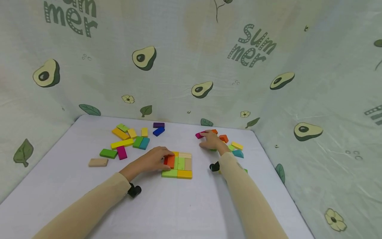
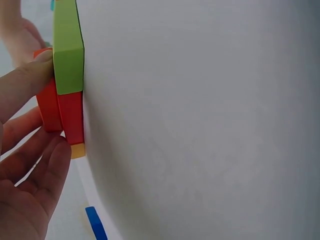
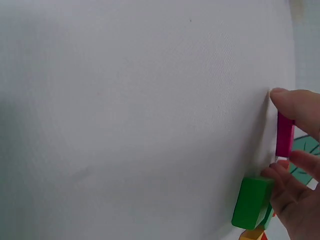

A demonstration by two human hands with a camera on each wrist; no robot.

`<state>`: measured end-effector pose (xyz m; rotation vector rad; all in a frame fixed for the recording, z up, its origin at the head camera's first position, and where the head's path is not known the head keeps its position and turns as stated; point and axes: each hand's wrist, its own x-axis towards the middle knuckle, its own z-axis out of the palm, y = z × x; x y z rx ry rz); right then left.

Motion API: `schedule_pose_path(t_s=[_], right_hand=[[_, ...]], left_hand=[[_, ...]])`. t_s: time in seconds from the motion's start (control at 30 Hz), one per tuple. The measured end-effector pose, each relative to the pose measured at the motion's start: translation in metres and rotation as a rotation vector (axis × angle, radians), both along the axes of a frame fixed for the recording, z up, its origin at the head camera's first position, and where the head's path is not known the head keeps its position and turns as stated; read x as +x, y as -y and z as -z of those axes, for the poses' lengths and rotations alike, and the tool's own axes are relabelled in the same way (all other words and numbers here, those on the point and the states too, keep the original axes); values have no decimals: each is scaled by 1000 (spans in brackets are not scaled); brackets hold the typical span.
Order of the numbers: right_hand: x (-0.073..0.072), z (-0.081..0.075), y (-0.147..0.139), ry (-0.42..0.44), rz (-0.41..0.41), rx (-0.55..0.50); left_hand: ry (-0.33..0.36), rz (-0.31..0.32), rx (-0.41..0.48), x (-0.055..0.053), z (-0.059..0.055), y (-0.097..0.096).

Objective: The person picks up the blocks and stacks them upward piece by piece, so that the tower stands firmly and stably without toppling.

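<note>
With thumb and fingers, my left hand (image 1: 153, 159) grips an orange block (image 2: 48, 107). That block lies on the flat square of fitted blocks, over a red block (image 2: 73, 118). A light green block (image 1: 169, 173) and a yellow block (image 1: 184, 175) form the near edge, and a plain wooden block (image 1: 188, 164) sits on the right side. Farther back, my right hand (image 1: 211, 140) pinches a magenta block (image 3: 285, 134) between thumb and finger. Its lower fingers are close to a green block (image 3: 252, 202); whether they touch it I cannot tell.
Several loose blocks lie left of the square, among them a long yellow block (image 1: 122, 143), a second magenta block (image 1: 121, 152) and a wooden block (image 1: 98, 162). A purple block (image 1: 159, 125) and blue block (image 1: 159, 131) lie behind. More blocks surround my right wrist, including a teal one (image 1: 238, 153).
</note>
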<state>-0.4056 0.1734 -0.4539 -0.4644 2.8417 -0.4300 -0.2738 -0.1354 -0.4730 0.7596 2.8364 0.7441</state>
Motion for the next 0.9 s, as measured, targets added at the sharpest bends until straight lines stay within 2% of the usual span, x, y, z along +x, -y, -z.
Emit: schedule_pose_path(t_s=[0.17, 0.43, 0.57, 0.73, 0.9], right_hand=[[-2, 2, -1, 1, 6, -60], [-5, 7, 3, -47, 5, -134], [-2, 8, 3, -49, 23, -119], [2, 6, 1, -45, -36, -71], [9, 5, 1, -21, -70, -89]], left_hand=[[6, -7, 0, 0, -1, 0], [9, -5, -1, -1, 0, -1], [2, 7, 1, -1, 0, -2], [5, 11, 3, -2, -1, -1], [13, 7, 8, -2, -2, -1]])
